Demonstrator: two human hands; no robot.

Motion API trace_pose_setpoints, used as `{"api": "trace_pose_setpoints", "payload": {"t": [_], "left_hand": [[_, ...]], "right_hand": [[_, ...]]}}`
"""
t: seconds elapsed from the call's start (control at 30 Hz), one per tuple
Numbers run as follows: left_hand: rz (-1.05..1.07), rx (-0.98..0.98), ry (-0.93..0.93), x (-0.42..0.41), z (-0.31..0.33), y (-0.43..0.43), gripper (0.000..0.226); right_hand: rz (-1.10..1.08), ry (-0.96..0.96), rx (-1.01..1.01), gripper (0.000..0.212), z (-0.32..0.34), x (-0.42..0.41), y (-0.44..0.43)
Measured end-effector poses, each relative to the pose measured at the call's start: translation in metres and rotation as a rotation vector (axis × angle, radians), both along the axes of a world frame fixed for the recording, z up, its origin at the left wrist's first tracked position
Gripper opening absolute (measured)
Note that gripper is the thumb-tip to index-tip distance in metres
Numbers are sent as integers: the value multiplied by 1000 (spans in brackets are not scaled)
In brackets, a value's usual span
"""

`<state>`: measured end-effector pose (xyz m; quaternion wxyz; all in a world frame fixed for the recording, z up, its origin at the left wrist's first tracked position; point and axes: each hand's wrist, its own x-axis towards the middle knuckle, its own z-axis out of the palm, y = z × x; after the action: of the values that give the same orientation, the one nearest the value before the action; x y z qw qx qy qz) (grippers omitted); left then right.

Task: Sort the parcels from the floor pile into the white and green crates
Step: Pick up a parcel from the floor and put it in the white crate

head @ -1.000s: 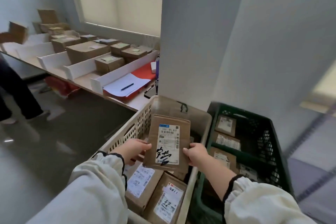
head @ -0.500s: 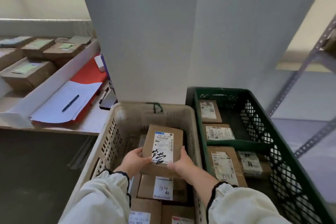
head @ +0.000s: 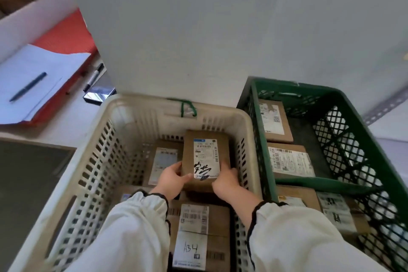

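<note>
A small brown parcel [head: 205, 154] with a white label and black handwriting sits low inside the white crate [head: 92, 161]. My left hand [head: 172, 178] grips its near left corner and my right hand [head: 225, 180] grips its near right corner. Under and around it lie other labelled parcels, one marked A34 [head: 194, 238]. The green crate [head: 344, 139] stands right beside the white one and holds several labelled parcels [head: 289, 161]. My sleeves hide the near parts of both crates.
A grey wall rises directly behind both crates. To the left is a table [head: 66, 126] with a red folder [head: 66, 35], white paper and a blue pen [head: 27, 87], a marker [head: 93, 77] and a phone [head: 99, 95]. Dark floor lies lower left.
My head has tilted down and closer over the crates. Both hands have lowered the parcel from above the rim deep into the white crate.
</note>
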<state>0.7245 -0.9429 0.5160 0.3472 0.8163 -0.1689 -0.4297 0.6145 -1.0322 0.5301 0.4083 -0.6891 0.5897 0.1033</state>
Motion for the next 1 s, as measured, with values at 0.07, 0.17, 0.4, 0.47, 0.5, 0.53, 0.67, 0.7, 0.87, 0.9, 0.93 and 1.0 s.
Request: {"api": "trace_pose_setpoints", "payload": {"t": [0.07, 0.17, 0.4, 0.47, 0.5, 0.53, 0.67, 0.7, 0.87, 0.9, 0.93, 1.0], "left_hand": [[-1, -2, 32, -2, -11, 3, 62], [-5, -17, 49, -1, -20, 5, 62], [-34, 27, -17, -1, -13, 1, 59], [-27, 43, -62, -1, -4, 2, 61], [-30, 44, -75, -2, 3, 3, 62], [-34, 41, -81, -1, 9, 6, 61], [-11, 30, -47, 5, 49, 18, 56], [-11, 27, -43, 8, 62, 23, 56], [-5, -15, -26, 19, 131, 57, 51], [-2, -21, -33, 19, 145, 67, 51], [-1, -28, -40, 19, 158, 76, 51], [20, -32, -56, 17, 182, 97, 50]], "right_hand": [[46, 30, -2, 60, -9, -5, 1], [42, 80, -28, 60, -13, -7, 3], [123, 264, -232, 46, -5, 1, 12], [147, 293, -258, 37, 2, 1, 16], [157, 298, -274, 35, 6, 0, 17], [158, 287, -285, 34, 12, 0, 19], [100, 168, -280, 40, 49, 3, 27], [114, 139, -271, 42, 61, 4, 30], [445, 49, -204, 59, 127, 10, 48], [482, 38, -212, 59, 141, 12, 54], [509, 16, -235, 57, 155, 15, 59], [554, -27, -281, 54, 175, 21, 70]]}}
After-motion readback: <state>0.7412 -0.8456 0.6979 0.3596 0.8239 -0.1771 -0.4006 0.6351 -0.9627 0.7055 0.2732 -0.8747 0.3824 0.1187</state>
